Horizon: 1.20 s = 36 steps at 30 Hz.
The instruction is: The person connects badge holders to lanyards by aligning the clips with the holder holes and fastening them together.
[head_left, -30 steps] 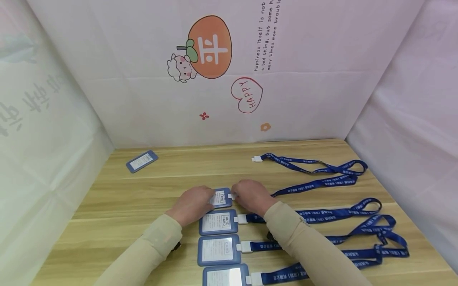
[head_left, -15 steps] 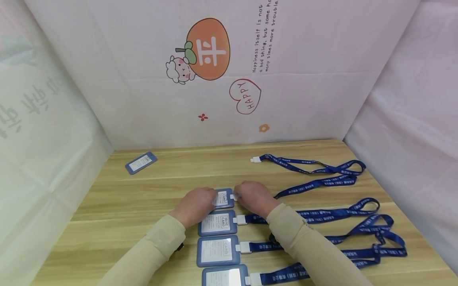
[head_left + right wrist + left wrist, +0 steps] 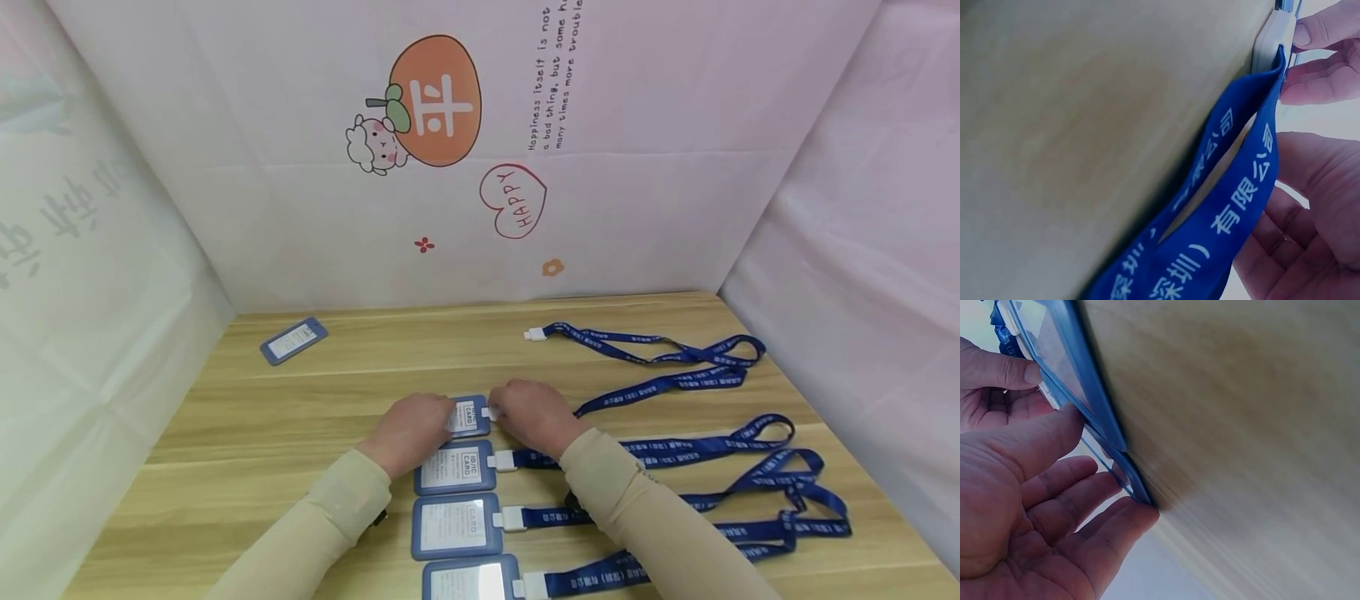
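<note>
My left hand [image 3: 412, 429] grips a blue ID card holder [image 3: 474, 415], the farthest in a column of several. In the left wrist view my thumb and fingers are at the edges of that holder [image 3: 1132, 478], partly behind the nearer one. My right hand [image 3: 536, 412] pinches the white clip [image 3: 490, 413] at its right end, mostly covered by my fingers. From there a dark blue lanyard [image 3: 660, 390] runs right across the table. The right wrist view has another printed lanyard [image 3: 1241, 194] in front of my right hand [image 3: 1325, 200].
Nearer me lie more card holders [image 3: 453, 467] joined by white clips [image 3: 513, 518] to blue lanyards [image 3: 675, 451]. A loose card holder [image 3: 294, 340] lies at the back left of the wooden table [image 3: 247, 450]. A loose lanyard [image 3: 652, 338] lies at the back right.
Hands and card holder shift slightly right relative to the column between the first and second frames, then stay nearly still. The view has moved a little.
</note>
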Each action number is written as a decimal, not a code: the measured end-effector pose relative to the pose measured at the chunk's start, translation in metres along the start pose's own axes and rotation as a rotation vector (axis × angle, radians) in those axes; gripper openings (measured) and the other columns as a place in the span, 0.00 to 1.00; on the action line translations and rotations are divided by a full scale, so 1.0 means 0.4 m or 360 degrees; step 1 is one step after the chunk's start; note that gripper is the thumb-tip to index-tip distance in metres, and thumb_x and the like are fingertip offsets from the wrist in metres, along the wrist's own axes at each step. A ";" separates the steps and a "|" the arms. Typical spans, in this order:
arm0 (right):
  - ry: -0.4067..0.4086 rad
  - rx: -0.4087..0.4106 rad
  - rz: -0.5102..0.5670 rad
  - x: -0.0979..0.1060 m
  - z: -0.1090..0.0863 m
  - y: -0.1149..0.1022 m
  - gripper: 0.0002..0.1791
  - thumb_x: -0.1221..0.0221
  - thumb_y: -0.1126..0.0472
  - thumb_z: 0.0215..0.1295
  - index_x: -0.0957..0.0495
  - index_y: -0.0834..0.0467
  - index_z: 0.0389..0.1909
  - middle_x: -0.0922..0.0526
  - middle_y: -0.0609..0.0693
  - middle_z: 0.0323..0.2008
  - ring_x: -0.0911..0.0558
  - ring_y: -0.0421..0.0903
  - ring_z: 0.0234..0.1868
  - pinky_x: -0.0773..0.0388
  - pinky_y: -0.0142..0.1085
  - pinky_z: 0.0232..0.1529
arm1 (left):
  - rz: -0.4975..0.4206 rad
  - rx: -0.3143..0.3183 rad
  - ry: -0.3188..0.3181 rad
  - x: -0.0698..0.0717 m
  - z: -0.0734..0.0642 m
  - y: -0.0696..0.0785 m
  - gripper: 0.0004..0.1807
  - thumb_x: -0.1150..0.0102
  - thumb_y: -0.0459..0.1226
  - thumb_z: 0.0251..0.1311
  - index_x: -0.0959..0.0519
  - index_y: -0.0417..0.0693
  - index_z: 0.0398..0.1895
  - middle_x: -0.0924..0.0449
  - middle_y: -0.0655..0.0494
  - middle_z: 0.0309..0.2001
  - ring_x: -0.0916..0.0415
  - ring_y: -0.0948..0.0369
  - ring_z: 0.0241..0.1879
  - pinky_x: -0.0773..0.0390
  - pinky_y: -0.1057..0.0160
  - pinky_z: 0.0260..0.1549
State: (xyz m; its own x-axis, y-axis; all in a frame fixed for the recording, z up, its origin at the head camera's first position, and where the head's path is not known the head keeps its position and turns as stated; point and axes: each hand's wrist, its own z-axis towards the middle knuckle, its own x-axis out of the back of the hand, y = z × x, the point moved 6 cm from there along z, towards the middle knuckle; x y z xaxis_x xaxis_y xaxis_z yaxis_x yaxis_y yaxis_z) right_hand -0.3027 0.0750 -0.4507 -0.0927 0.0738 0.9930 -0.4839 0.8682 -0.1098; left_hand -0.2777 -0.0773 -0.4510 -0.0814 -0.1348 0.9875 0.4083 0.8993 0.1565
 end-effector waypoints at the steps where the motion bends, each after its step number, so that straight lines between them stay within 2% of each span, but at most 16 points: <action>1: 0.0002 -0.0007 -0.0007 -0.002 0.001 0.002 0.14 0.31 0.58 0.69 0.13 0.49 0.54 0.10 0.47 0.48 0.12 0.43 0.48 0.13 0.39 0.51 | 0.0006 -0.0006 0.0005 0.000 0.000 0.000 0.14 0.30 0.37 0.65 0.15 0.43 0.51 0.11 0.51 0.44 0.17 0.59 0.39 0.14 0.57 0.47; 8: -0.0047 -0.0086 0.0061 -0.008 -0.003 0.026 0.17 0.31 0.55 0.69 0.15 0.49 0.57 0.12 0.49 0.49 0.14 0.44 0.45 0.14 0.41 0.49 | 0.0016 -0.0042 0.0037 0.001 -0.001 0.003 0.13 0.29 0.36 0.64 0.15 0.42 0.49 0.12 0.51 0.41 0.15 0.58 0.39 0.14 0.56 0.46; 16: -0.0071 -0.0095 0.0023 -0.007 -0.019 0.071 0.11 0.31 0.50 0.68 0.13 0.50 0.46 0.13 0.45 0.42 0.21 0.39 0.35 0.17 0.38 0.42 | -0.0007 -0.0021 0.0015 0.000 -0.001 0.003 0.12 0.30 0.36 0.64 0.15 0.42 0.49 0.11 0.50 0.42 0.14 0.56 0.42 0.14 0.55 0.48; 22: -0.0072 -0.0107 0.0017 -0.004 -0.032 0.101 0.12 0.31 0.48 0.68 0.13 0.50 0.45 0.14 0.45 0.41 0.22 0.40 0.35 0.16 0.39 0.42 | -0.0004 0.0011 -0.0010 -0.002 0.000 0.002 0.13 0.30 0.37 0.65 0.15 0.43 0.50 0.11 0.50 0.44 0.14 0.56 0.43 0.14 0.56 0.50; 29: -0.0073 -0.0129 0.0021 -0.004 -0.046 0.133 0.12 0.31 0.46 0.68 0.14 0.49 0.44 0.16 0.44 0.38 0.23 0.41 0.34 0.17 0.40 0.41 | -0.0014 0.0000 0.0001 -0.001 -0.003 0.001 0.13 0.31 0.37 0.65 0.15 0.43 0.50 0.11 0.50 0.44 0.14 0.57 0.43 0.14 0.56 0.49; 36: -0.0073 -0.0145 0.0004 0.006 -0.062 0.162 0.15 0.32 0.44 0.68 0.14 0.50 0.45 0.17 0.46 0.40 0.22 0.42 0.36 0.16 0.42 0.44 | -0.0016 0.0017 -0.0012 0.000 -0.005 0.003 0.16 0.31 0.37 0.66 0.16 0.42 0.54 0.11 0.49 0.48 0.14 0.55 0.48 0.15 0.55 0.53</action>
State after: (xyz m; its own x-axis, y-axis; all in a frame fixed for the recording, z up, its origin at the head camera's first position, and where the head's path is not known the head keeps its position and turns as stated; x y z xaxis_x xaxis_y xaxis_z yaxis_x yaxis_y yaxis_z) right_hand -0.3126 0.1435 -0.4543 -0.1346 0.0552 0.9894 -0.4024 0.9094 -0.1055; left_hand -0.2754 -0.0772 -0.4507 -0.0925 -0.1406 0.9857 0.3977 0.9024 0.1660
